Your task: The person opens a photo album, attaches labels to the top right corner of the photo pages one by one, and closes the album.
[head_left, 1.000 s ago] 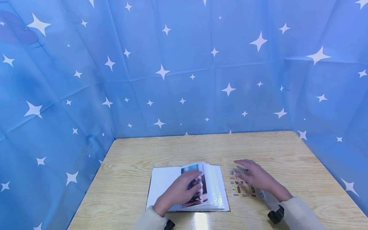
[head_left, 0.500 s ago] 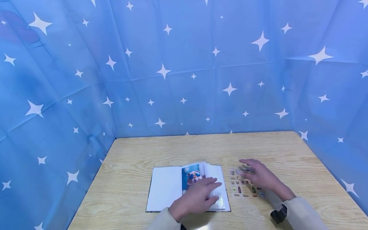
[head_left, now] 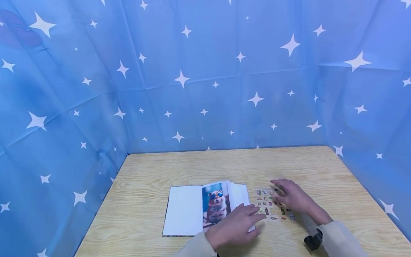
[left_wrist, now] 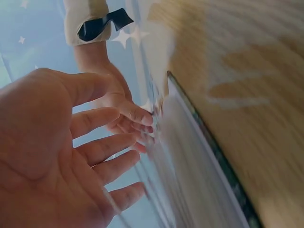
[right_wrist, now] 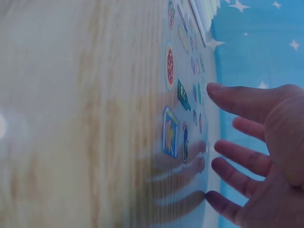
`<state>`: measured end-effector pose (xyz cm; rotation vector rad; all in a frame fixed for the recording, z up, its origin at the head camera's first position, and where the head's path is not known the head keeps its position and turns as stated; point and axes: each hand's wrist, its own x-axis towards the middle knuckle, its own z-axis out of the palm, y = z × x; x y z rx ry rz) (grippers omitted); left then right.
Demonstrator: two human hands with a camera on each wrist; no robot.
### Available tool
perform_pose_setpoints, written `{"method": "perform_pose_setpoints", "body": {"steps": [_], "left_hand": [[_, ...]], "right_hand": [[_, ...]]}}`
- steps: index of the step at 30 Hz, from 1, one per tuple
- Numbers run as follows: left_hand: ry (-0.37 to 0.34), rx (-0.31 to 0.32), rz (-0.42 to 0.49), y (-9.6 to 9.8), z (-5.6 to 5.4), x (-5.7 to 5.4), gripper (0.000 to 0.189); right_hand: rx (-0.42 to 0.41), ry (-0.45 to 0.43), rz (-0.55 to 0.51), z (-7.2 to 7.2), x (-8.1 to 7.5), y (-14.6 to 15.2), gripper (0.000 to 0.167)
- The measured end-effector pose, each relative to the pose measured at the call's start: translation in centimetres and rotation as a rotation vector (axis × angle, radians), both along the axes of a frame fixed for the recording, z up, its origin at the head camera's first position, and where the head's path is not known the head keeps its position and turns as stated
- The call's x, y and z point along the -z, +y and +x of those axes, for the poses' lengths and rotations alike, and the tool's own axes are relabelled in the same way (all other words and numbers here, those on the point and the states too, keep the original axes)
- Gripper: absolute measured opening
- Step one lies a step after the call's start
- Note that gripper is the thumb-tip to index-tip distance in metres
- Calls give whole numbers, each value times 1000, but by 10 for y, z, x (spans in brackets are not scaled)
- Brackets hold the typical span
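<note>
A photo album (head_left: 184,210) lies spread on the table, a blank white page on its left. Its right side shows a photo of a small furry animal in sunglasses (head_left: 216,205). Over the album's lower right part is my left hand (head_left: 236,225), fingers spread and nothing held, fingertips pointing towards a clear sticker sheet (head_left: 265,203). That sheet carries several rows of small food and bottle stickers, among them a green bottle (right_wrist: 183,96). Above the sheet's right side my right hand (head_left: 293,196) hovers with loosely bent fingers, partly covering it in the head view.
The light wooden table (head_left: 144,185) reaches back to a blue curtain (head_left: 208,89) with white stars. Each sleeve ends near a dark wrist camera, such as the right one (head_left: 313,241). The album's loose pages (left_wrist: 180,156) stand slightly raised.
My left hand has moved right from the animal photo to the album's right edge, uncovering the photo. My right hand has shifted slightly right over the sticker sheet.
</note>
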<state>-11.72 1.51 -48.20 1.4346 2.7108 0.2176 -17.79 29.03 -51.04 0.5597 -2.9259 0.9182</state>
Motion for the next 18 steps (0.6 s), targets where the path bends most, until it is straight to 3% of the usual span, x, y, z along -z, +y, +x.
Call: {"method": "perform_pose_setpoints", "body": {"steps": [8,18], "left_hand": [[-102,-61,-127,14,5,5,58],[-79,-65,-196,21,7,13,62]], "right_hand": [[38,-61,15,2,1,1,66],[55,-90,19,2,2,1,68]]}}
